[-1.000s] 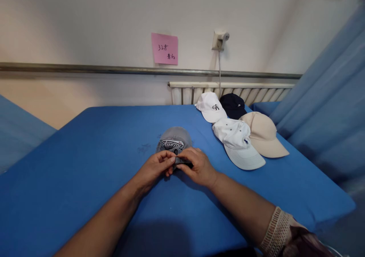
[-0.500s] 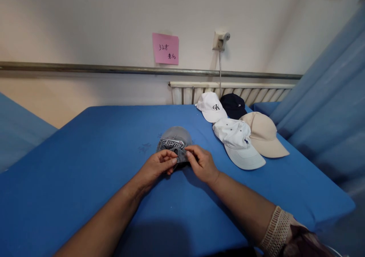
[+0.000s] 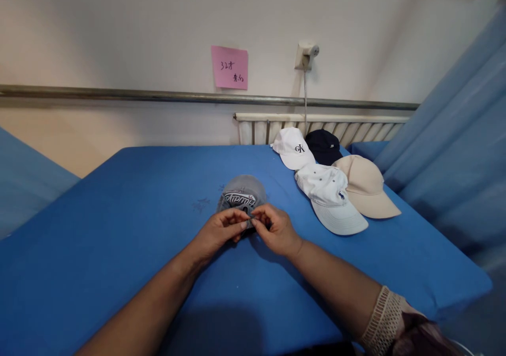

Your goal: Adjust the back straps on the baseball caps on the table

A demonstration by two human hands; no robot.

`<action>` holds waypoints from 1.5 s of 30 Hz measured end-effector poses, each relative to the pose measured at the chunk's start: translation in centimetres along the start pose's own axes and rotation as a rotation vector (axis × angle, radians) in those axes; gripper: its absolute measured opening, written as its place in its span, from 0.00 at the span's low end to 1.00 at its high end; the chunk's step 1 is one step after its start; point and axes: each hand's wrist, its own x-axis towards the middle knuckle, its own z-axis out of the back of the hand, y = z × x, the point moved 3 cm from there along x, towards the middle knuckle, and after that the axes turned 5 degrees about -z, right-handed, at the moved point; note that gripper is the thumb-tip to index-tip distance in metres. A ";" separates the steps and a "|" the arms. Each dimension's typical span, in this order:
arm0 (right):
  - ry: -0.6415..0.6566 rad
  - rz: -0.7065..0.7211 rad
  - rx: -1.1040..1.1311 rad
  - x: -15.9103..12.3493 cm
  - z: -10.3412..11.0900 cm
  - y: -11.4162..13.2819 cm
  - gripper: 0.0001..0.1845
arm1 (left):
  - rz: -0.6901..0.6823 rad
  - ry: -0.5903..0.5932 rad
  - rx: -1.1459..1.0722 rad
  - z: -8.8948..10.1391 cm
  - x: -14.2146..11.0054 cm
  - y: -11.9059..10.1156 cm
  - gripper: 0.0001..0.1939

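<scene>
On the blue cloth-covered surface (image 3: 118, 229), the left hand (image 3: 221, 229) pinches a small grey strap (image 3: 249, 223) at the near edge of the rounded grey fabric cap (image 3: 247, 185). The right hand (image 3: 279, 232) pinches it also; its fastening cannot be told, so this work appears unfinished. Right of the grey cap, a white fabric cap (image 3: 290, 140), navy fabric cap (image 3: 322, 144), whitish fabric cap (image 3: 336, 211) and beige fabric cap (image 3: 359, 177) lie untouched.

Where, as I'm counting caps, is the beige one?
In the head view, the beige cap lies at right, partly behind the nearer white cap.
</scene>
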 end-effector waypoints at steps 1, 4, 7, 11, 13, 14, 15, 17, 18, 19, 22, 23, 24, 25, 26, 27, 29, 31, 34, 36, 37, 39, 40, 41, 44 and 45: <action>0.002 0.006 0.002 0.0 0.0 0.1 0.08 | -0.001 -0.001 -0.002 0.0 0.0 0.1 0.13; -0.009 0.020 -0.002 0.0 0.1 0.2 0.07 | 0.001 -0.010 -0.007 0.1 0.1 0.2 0.12; -0.026 0.032 -0.035 0.0 0.1 0.4 0.05 | 0.005 -0.010 -0.008 0.0 0.0 0.2 0.13; -0.035 0.033 -0.060 0.1 0.0 0.5 0.06 | -0.008 0.014 -0.028 -0.1 -0.1 0.2 0.15; -0.039 0.017 -0.052 0.2 0.1 0.4 0.06 | -0.018 0.024 -0.037 -0.1 0.0 0.2 0.17; -0.042 0.009 -0.049 0.1 0.1 0.4 0.06 | -0.022 0.026 -0.039 -0.1 0.0 0.3 0.17; -0.043 0.003 -0.047 0.1 0.1 0.3 0.06 | -0.026 0.026 -0.040 -0.1 0.0 0.3 0.17; -0.047 -0.001 -0.047 0.1 0.0 0.2 0.06 | -0.032 0.020 -0.045 -0.1 0.0 0.3 0.16; -0.049 -0.001 -0.048 0.1 0.0 0.1 0.06 | -0.032 0.017 -0.048 -0.2 0.0 0.3 0.16; -0.051 -0.004 -0.047 0.1 -0.1 0.0 0.06 | -0.030 0.013 -0.052 -0.2 0.0 0.3 0.16; -0.063 -0.035 -0.031 0.2 -0.2 -0.5 0.05 | -0.020 0.001 -0.056 -0.3 -0.1 0.1 0.15; -0.073 -0.053 -0.027 0.3 -0.2 -0.7 0.05 | -0.017 -0.005 -0.054 -0.3 -0.1 0.0 0.15; -0.083 -0.071 -0.025 0.3 -0.2 -0.9 0.05 | -0.014 -0.009 -0.051 -0.3 -0.1 0.0 0.16; -0.093 -0.087 -0.026 0.4 -0.1 -1.0 0.05 | -0.012 -0.011 -0.048 -0.3 -0.2 -0.1 0.16; -0.100 -0.096 -0.029 0.5 -0.1 -1.1 0.04 | -0.012 -0.011 -0.046 -0.3 -0.2 -0.1 0.16; -0.104 -0.097 -0.030 0.5 0.0 -1.2 0.04 | -0.012 -0.008 -0.045 -0.2 -0.1 -0.1 0.16; -0.103 -0.084 -0.024 0.6 0.1 -1.1 0.04 | -0.018 0.000 -0.047 -0.2 -0.1 0.0 0.16; -0.109 -0.071 -0.007 0.6 0.3 -1.1 0.04 | -0.024 0.002 -0.056 -0.1 0.0 0.2 0.16; -0.122 -0.066 0.023 0.6 0.5 -1.1 0.05 | -0.019 -0.013 -0.055 0.1 0.1 0.5 0.15; -0.125 -0.057 0.034 0.6 0.5 -1.1 0.05 | -0.014 -0.025 -0.043 0.1 0.1 0.5 0.15; -0.126 -0.053 0.035 0.6 0.5 -1.0 0.05 | -0.014 -0.030 -0.039 0.1 0.1 0.5 0.15; -0.124 -0.051 0.029 0.6 0.5 -1.0 0.05 | -0.015 -0.041 -0.039 0.1 0.1 0.3 0.16; -0.121 -0.052 0.023 0.6 0.5 -1.0 0.05 | -0.015 -0.045 -0.041 0.0 0.0 0.3 0.16; -0.117 -0.053 0.018 0.6 0.5 -1.0 0.05 | -0.015 -0.049 -0.042 0.0 0.0 0.2 0.16; -0.115 -0.059 0.004 0.6 0.5 -0.9 0.05 | -0.020 -0.064 -0.031 0.0 0.0 0.1 0.16; -0.114 -0.060 -0.003 0.6 0.5 -0.8 0.06 | -0.024 -0.068 -0.024 0.0 0.1 0.0 0.16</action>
